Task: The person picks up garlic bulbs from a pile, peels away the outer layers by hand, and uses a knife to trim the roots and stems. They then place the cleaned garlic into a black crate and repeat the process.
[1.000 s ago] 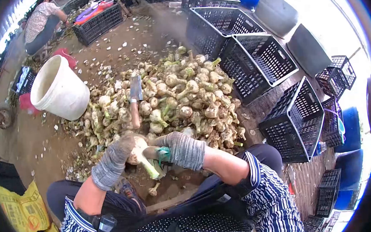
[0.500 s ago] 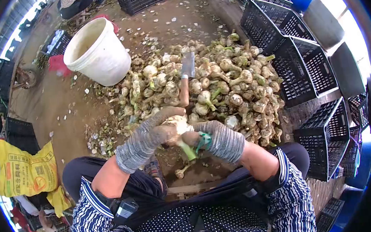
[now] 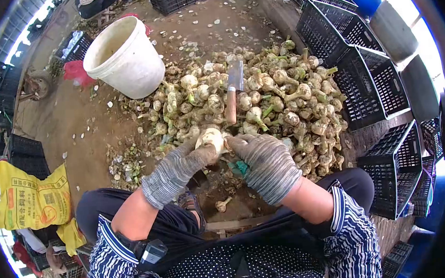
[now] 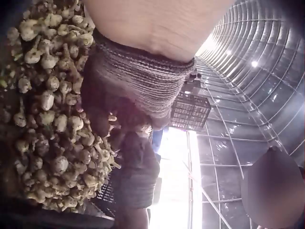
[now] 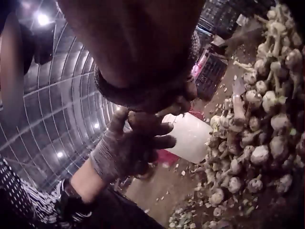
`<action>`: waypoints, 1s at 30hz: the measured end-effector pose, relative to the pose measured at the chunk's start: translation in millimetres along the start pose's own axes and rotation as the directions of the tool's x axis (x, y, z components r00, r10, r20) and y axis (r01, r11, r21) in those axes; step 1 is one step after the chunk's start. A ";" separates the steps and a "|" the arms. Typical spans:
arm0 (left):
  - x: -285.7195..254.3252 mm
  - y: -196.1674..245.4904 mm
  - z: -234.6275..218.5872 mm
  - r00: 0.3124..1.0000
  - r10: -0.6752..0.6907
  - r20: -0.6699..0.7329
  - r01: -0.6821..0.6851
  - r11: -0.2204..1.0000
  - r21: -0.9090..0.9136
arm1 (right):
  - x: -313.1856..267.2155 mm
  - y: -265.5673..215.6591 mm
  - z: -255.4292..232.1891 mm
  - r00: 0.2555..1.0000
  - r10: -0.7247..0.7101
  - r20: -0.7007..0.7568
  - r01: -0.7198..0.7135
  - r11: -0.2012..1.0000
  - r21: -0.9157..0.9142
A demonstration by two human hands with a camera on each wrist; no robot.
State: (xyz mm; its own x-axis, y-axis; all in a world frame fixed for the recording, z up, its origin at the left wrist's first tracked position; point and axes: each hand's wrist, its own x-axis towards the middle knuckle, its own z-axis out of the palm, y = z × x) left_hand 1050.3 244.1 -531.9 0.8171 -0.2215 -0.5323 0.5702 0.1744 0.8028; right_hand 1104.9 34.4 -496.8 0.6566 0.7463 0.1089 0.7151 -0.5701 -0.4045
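Seen from above, a seated person in a blue striped shirt and grey knitted gloves works at the near edge of a heap of pale bulbs on a dirt floor. Starting at the far left, a yellow printed sack point(image 3: 30, 201) lies by the person's knee, and farther up a white plastic bucket point(image 3: 125, 57) stands on the ground just beside the heap. Next comes the left hand point(image 3: 179, 164), its gloved fingers curled around the lower left side of a single bulb point(image 3: 211, 138). That bulb is round, cream-white and smooth, cleaner than the soil-stained ones behind it; its stalk is hidden by the gloves. It sits between the two hands, raised just above the near edge of the pile of bulbs point(image 3: 271, 103), which spreads behind it with green and tan stalks pointing every way. A cleaver with a wooden handle point(image 3: 232, 95) lies on top of the pile, just beyond the held bulb. On the bulb's right side, the right hand point(image 3: 264, 159) closes over it, fingertips meeting those of the other glove. Farther right, black plastic crates point(image 3: 377, 86) stand in a row along the heap.
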 end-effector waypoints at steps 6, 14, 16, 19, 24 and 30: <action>-38.0 41.0 32.2 0.903 0.361 0.233 -0.402 0.517 0.756 | -1.3 12.9 -8.7 0.845 0.319 0.429 -0.526 0.352 0.774; -22.7 19.2 49.9 0.976 0.218 -0.026 -0.206 0.950 0.233 | -3.5 13.4 20.5 0.941 0.339 0.001 -0.261 0.723 0.640; -13.5 15.7 43.1 0.992 0.084 -0.098 -0.062 0.978 0.201 | -1.9 1.2 3.6 0.950 0.309 0.053 -0.277 0.746 0.605; -12.5 9.1 39.1 0.902 0.431 -0.002 -0.323 0.679 0.659 | 3.0 16.1 18.5 0.891 0.422 0.169 -0.375 0.472 0.798; -14.8 3.0 33.2 0.908 0.420 0.013 -0.399 0.853 0.336 | 5.1 37.7 33.5 0.901 0.433 0.001 -0.406 0.843 0.353; -17.3 10.6 28.3 0.962 0.274 -0.017 -0.254 0.867 -0.429 | 13.1 16.8 31.0 0.910 0.384 0.158 -0.368 0.922 -0.121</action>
State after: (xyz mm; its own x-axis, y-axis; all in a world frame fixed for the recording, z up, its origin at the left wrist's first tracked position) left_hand 1039.9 222.6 -506.6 0.9433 -0.1491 -0.2967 0.3230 0.6194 0.7156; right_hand 1118.1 45.3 -530.3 0.8340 0.5144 -0.1995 0.4465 -0.8417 -0.3035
